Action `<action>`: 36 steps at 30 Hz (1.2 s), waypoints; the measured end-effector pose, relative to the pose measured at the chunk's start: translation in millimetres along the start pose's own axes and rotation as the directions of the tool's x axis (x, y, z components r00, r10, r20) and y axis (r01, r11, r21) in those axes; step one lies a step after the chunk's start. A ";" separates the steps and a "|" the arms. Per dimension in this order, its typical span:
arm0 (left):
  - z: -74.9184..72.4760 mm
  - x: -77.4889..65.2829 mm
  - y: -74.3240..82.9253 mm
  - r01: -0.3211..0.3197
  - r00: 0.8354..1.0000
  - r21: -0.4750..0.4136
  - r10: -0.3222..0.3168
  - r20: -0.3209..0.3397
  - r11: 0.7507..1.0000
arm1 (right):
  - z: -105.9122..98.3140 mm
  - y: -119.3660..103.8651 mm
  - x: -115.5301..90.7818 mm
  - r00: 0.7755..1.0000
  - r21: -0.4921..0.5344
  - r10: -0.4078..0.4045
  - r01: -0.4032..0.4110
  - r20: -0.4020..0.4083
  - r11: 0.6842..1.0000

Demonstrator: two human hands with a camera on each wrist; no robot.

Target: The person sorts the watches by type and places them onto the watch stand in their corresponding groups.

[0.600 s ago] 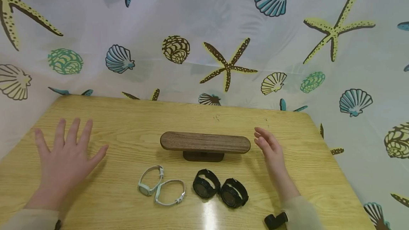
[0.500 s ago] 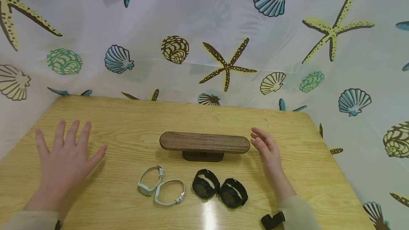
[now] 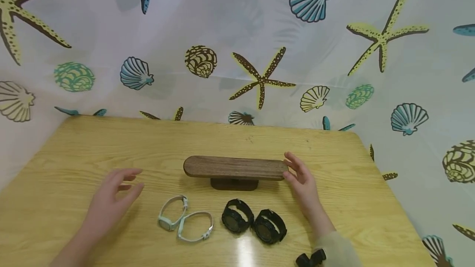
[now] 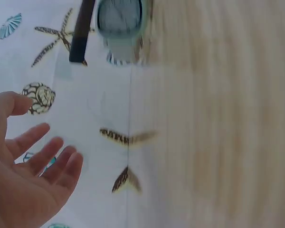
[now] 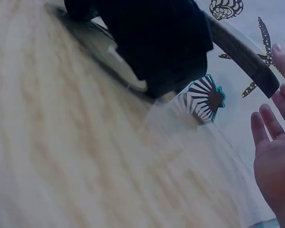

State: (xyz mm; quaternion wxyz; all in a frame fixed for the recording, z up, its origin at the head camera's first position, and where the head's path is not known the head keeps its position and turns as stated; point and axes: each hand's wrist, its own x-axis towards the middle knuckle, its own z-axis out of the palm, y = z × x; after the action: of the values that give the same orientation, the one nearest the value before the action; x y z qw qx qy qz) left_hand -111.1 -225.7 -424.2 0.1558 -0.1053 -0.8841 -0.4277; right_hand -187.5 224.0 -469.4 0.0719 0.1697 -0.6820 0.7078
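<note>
A dark wooden bar with rounded ends (image 3: pixel 235 169) stands level on a short dark base (image 3: pixel 233 184), like a watch stand. In front of it lie two pale watches, one (image 3: pixel 165 223) touching the other (image 3: pixel 181 229), and two black watches (image 3: pixel 232 221) (image 3: pixel 265 233) side by side. All their straps are looped. My right hand (image 3: pixel 305 186) is at the bar's right end, thumb in front and fingers behind; whether they touch it I cannot tell. Left of the pale watches, my left hand (image 3: pixel 111 201) hovers with loosely bent fingers, holding nothing.
The light wooden table (image 3: pixel 122 143) has a sheet printed with shells and starfish (image 3: pixel 167 24) hanging behind it and at both sides. A small black device (image 3: pixel 311 258) sits by my right wrist.
My left hand has moved right, towards the pale watches, its spread fingers now loosely bent. My right hand has moved left to the bar's end. The head view has shifted slightly.
</note>
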 end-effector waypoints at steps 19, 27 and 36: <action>34.1 -22.3 24.6 -0.203 0.898 -0.121 0.234 0.373 0.972 | 0.6 0.1 -0.3 0.998 0.002 0.047 -0.047 0.046 0.999; 35.5 -17.9 24.4 -0.212 0.889 -0.025 0.203 0.411 0.977 | -1.2 3.7 1.3 0.997 0.015 0.055 -0.056 0.059 0.998; 42.3 -6.6 30.0 -0.100 0.887 0.040 0.071 0.455 0.994 | -5.1 4.2 0.0 0.995 -0.006 0.075 -0.075 0.061 0.997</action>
State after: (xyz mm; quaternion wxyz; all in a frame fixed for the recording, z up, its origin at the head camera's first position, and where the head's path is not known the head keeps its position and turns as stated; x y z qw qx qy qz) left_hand -103.3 -174.3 -429.6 -0.0326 -0.2362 -0.9034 -0.3564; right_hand -189.7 228.8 -473.4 0.0248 0.1652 -0.6909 0.7033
